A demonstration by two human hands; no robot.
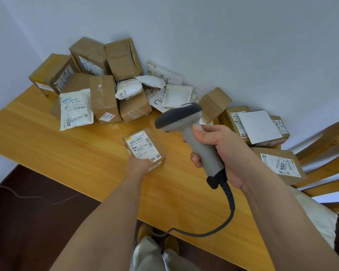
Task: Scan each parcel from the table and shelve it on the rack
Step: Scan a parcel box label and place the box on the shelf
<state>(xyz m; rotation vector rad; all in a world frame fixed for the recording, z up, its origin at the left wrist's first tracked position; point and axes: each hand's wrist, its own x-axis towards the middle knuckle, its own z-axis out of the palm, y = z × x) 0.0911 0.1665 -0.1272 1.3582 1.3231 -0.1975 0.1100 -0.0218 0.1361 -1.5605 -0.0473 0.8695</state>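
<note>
Scanning step — left hand grips the box, right hand grips the scanner at its 2 o'clock — next, shelving, I judge.

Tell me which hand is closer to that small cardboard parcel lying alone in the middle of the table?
Left. The left hand holds the small cardboard parcel at its near edge on the wooden table. The right hand is off to the parcel's right, gripping the barcode scanner, not touching the parcel.

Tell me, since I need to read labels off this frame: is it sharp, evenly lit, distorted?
Head view: soft even light, faint glare on the table; wide-angle bending tilts its edges; the small box in the left hand is slightly blurred; the scanner is sharp.
</note>
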